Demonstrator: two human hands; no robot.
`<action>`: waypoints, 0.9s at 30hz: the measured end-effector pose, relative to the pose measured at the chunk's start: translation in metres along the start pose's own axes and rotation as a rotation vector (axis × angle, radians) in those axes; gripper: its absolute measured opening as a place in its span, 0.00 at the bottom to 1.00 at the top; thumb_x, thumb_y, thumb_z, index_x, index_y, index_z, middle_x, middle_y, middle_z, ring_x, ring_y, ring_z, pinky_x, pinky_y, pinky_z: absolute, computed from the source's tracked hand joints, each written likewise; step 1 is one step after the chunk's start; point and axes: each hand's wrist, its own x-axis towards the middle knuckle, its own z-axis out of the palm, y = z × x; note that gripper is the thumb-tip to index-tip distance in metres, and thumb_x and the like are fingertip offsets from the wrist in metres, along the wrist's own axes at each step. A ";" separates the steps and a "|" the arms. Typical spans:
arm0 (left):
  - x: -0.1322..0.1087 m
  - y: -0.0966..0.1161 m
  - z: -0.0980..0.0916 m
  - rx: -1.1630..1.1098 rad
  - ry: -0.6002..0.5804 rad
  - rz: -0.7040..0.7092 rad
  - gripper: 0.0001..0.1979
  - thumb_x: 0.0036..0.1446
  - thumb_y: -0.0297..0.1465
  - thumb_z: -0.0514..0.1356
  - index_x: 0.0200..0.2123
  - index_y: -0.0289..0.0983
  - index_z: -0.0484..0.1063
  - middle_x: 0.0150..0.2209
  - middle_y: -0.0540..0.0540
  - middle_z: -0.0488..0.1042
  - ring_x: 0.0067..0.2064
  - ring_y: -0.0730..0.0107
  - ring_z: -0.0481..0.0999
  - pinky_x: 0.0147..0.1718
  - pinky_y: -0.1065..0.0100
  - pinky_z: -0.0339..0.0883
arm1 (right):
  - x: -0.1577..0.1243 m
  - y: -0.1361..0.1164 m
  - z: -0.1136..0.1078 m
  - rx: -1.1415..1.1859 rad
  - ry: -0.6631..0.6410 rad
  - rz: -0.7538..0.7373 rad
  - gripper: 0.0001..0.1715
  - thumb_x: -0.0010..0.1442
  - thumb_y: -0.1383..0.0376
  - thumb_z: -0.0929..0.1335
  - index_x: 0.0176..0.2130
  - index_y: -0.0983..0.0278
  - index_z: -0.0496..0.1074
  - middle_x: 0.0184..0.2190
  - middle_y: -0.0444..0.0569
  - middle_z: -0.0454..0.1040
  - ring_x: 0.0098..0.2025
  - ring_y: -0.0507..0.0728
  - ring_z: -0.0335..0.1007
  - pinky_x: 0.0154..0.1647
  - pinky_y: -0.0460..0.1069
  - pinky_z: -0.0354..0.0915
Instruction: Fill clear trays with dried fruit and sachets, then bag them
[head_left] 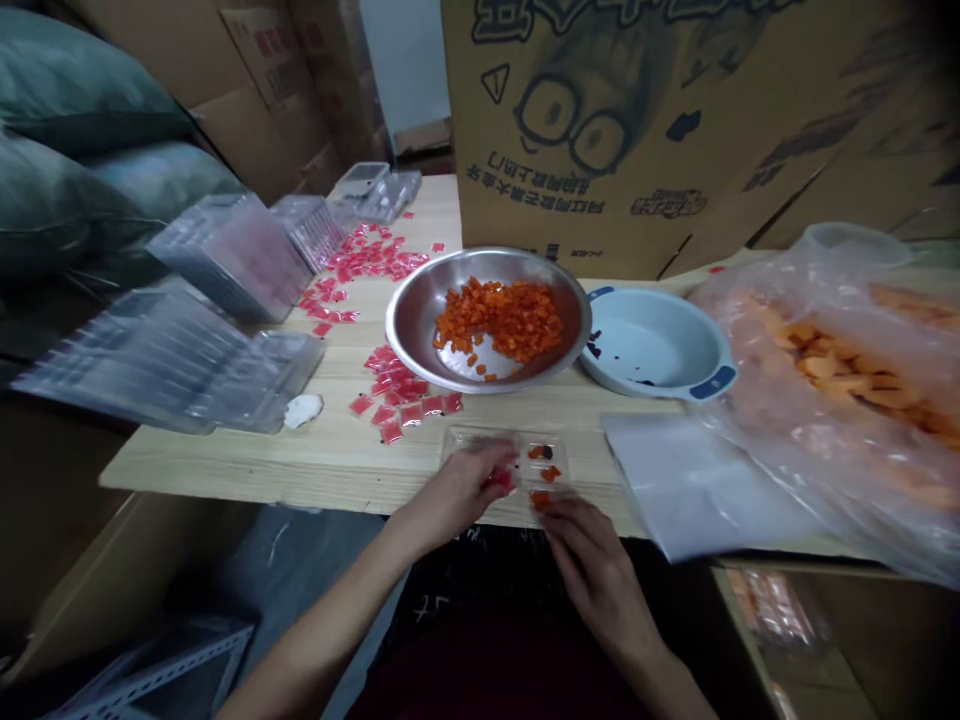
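A small clear plastic tray [525,455] lies at the near edge of the wooden table [225,460], with a few orange cubes and a dark bit in its compartments. My left hand [465,485] rests on the tray's left side, fingers pinched on a small red packet. My right hand [592,560] is at the tray's near edge, fingertips closed on an orange cube [540,498]. Behind the tray stands a steel bowl [420,310] partly filled with orange cubes [510,315].
Red packets [397,395] are scattered left of the bowl and further back. Stacks of clear trays [172,350] lie at the left. A white-blue bowl [660,345], a plastic bag of orange pieces [840,400] and a flat clear bag [697,480] are at the right. Cardboard boxes [637,120] stand behind.
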 end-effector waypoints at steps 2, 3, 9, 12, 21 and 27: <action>0.005 -0.002 0.000 0.051 -0.099 -0.006 0.12 0.64 0.24 0.61 0.47 0.42 0.79 0.45 0.45 0.82 0.45 0.60 0.81 0.47 0.60 0.73 | -0.002 0.000 0.000 0.005 0.007 0.005 0.13 0.72 0.71 0.66 0.51 0.61 0.77 0.52 0.54 0.78 0.57 0.64 0.73 0.59 0.64 0.72; 0.006 -0.004 -0.001 0.072 -0.131 -0.008 0.11 0.64 0.23 0.60 0.44 0.42 0.79 0.42 0.45 0.82 0.43 0.61 0.81 0.46 0.60 0.73 | -0.002 0.000 0.001 0.007 0.012 0.006 0.13 0.71 0.72 0.66 0.51 0.61 0.76 0.52 0.54 0.78 0.57 0.64 0.73 0.59 0.64 0.73; 0.002 -0.011 -0.001 0.054 -0.101 -0.087 0.10 0.66 0.25 0.59 0.42 0.42 0.80 0.40 0.47 0.83 0.42 0.61 0.81 0.42 0.62 0.71 | -0.002 -0.001 0.003 0.009 0.038 -0.003 0.14 0.71 0.74 0.66 0.51 0.61 0.75 0.51 0.54 0.77 0.56 0.63 0.73 0.56 0.62 0.74; 0.000 -0.011 0.007 0.040 -0.035 -0.124 0.08 0.65 0.25 0.60 0.41 0.42 0.79 0.38 0.47 0.82 0.41 0.61 0.80 0.41 0.62 0.71 | 0.000 0.001 0.002 0.014 0.051 -0.008 0.13 0.71 0.73 0.66 0.51 0.61 0.75 0.50 0.54 0.77 0.55 0.63 0.73 0.56 0.62 0.74; -0.010 -0.022 0.030 0.260 0.182 0.030 0.07 0.65 0.29 0.61 0.43 0.46 0.78 0.44 0.41 0.78 0.48 0.49 0.75 0.47 0.48 0.74 | 0.008 -0.013 0.000 0.054 0.045 0.023 0.15 0.70 0.75 0.64 0.49 0.60 0.76 0.48 0.53 0.78 0.55 0.62 0.74 0.56 0.60 0.75; -0.006 -0.044 0.030 0.267 0.333 0.169 0.10 0.63 0.35 0.62 0.45 0.55 0.80 0.44 0.43 0.82 0.47 0.44 0.80 0.44 0.41 0.76 | 0.047 0.034 -0.103 -0.057 0.279 0.087 0.13 0.73 0.68 0.64 0.51 0.62 0.76 0.49 0.55 0.79 0.54 0.61 0.76 0.54 0.56 0.75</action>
